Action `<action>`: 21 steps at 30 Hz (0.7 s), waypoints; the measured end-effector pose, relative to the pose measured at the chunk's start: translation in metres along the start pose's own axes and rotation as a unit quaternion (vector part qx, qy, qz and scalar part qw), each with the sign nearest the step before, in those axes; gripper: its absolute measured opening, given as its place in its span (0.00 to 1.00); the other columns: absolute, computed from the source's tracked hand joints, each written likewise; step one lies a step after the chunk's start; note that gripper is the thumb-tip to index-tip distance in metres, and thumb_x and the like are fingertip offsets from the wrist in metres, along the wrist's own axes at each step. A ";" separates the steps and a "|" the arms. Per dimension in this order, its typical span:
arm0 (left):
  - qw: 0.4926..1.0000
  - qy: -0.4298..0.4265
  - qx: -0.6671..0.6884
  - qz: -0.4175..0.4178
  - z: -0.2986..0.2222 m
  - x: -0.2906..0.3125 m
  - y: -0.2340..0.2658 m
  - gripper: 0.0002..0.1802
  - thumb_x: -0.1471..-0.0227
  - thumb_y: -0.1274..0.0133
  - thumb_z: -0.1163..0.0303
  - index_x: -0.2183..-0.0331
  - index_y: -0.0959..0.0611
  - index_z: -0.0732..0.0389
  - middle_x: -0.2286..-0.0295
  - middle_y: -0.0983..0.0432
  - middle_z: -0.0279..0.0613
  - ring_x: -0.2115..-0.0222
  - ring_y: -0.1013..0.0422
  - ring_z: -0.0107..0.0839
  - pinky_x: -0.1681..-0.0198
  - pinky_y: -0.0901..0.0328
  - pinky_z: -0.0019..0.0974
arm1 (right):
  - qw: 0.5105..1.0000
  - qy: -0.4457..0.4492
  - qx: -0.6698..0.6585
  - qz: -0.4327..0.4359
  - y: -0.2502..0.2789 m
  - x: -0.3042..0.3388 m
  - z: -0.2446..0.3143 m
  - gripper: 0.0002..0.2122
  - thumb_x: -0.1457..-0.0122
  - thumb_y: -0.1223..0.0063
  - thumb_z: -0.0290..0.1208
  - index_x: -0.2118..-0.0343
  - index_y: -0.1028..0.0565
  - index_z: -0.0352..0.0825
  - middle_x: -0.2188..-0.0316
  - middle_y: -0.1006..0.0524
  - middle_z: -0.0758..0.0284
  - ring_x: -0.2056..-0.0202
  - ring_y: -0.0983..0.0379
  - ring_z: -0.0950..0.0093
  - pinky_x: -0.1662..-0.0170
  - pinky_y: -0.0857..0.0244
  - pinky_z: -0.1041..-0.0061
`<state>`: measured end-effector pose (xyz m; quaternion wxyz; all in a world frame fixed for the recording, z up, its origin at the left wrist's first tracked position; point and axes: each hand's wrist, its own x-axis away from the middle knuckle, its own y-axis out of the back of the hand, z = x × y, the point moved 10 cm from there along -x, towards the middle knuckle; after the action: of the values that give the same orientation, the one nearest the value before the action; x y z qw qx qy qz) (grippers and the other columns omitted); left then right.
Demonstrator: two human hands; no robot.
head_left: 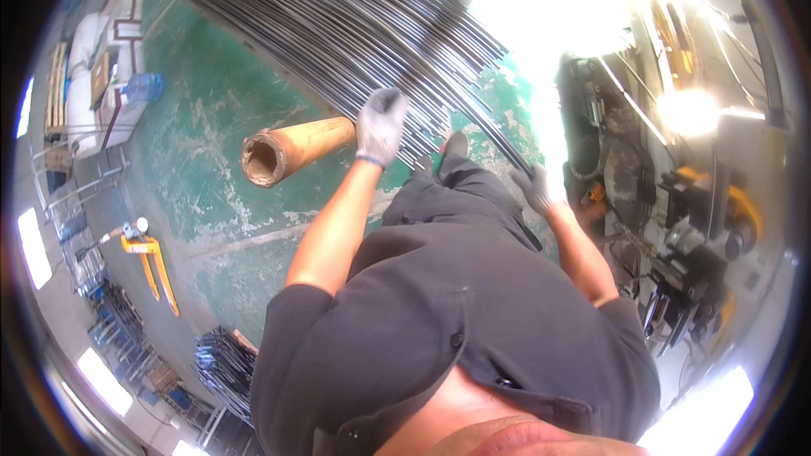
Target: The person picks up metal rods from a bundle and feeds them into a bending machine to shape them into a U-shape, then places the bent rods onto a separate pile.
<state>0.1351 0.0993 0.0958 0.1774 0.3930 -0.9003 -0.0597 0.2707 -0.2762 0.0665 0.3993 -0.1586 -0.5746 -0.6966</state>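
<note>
Long thin dark metal rods (338, 25) lie side by side in a wide spread that reaches away to the far left. My right hand (534, 188), in a grey glove, is closed round the near end of a few metal rods (494, 137) that slant out from the spread. At the near left edge of the spread is my left hand (382, 125), in a pale grey glove. Its fingers are curled; whether anything is in them is hidden. Beside that hand, a thick-walled brown tube (300, 148) points its hollow end to the left.
Worn green floor (203, 135) spreads to the left. A yellow pallet truck (152, 266) stands there, with a bundle of dark stock (226, 367) nearer me. Machinery (608, 143) lines the right side. Strong glare washes out the far right.
</note>
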 end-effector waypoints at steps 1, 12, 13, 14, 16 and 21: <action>0.997 0.063 0.044 -0.012 0.049 -0.021 -0.002 0.14 0.40 0.42 0.68 0.56 0.19 0.67 0.65 0.20 0.41 0.63 0.22 0.32 0.56 0.27 0.36 | 1.000 -0.004 0.004 -0.024 -0.010 0.029 -0.042 0.27 0.38 0.44 0.57 0.59 0.21 0.30 0.66 0.19 0.46 0.60 0.21 0.47 0.55 0.29 0.54; 0.938 0.257 0.231 0.010 0.131 -0.031 -0.042 0.07 0.44 0.45 0.71 0.65 0.18 0.63 0.76 0.22 0.42 0.76 0.24 0.35 0.73 0.30 0.39 | 0.989 -0.037 0.035 -0.141 -0.035 0.169 -0.084 0.14 0.44 0.33 0.42 0.66 0.22 0.36 0.72 0.19 0.53 0.66 0.21 0.51 0.62 0.29 0.56; 0.951 0.232 0.204 0.023 0.139 -0.031 -0.040 0.08 0.43 0.45 0.71 0.63 0.18 0.64 0.74 0.22 0.44 0.75 0.24 0.37 0.72 0.29 0.40 | 0.993 -0.031 0.026 -0.113 -0.032 0.149 -0.055 0.15 0.43 0.35 0.44 0.62 0.20 0.36 0.70 0.19 0.52 0.64 0.20 0.51 0.59 0.28 0.56; 0.961 0.209 0.178 0.033 0.148 -0.029 -0.038 0.09 0.42 0.45 0.70 0.60 0.18 0.64 0.72 0.21 0.46 0.73 0.23 0.39 0.71 0.28 0.42 | 0.991 -0.004 0.048 -0.122 -0.034 0.124 -0.034 0.15 0.42 0.35 0.43 0.67 0.24 0.36 0.70 0.19 0.53 0.63 0.21 0.49 0.59 0.29 0.53; 0.923 0.304 0.235 0.013 0.127 0.011 -0.042 0.11 0.41 0.45 0.70 0.58 0.19 0.64 0.70 0.21 0.48 0.72 0.23 0.41 0.71 0.27 0.43 | 0.992 0.035 0.023 -0.121 -0.038 0.081 0.014 0.15 0.41 0.37 0.45 0.64 0.21 0.36 0.68 0.18 0.53 0.62 0.21 0.50 0.58 0.28 0.54; 0.908 0.319 0.273 0.012 0.142 -0.003 0.002 0.08 0.36 0.47 0.67 0.59 0.26 0.60 0.69 0.24 0.46 0.74 0.24 0.41 0.73 0.26 0.43 | 0.985 0.126 0.071 -0.092 -0.024 0.008 0.142 0.17 0.40 0.40 0.49 0.67 0.17 0.36 0.68 0.17 0.53 0.62 0.19 0.53 0.57 0.27 0.57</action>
<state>0.0832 0.0979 -0.0366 0.3413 0.4132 -0.7816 0.3191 0.2146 -0.1475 0.0971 0.4131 0.0129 -0.5799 -0.7021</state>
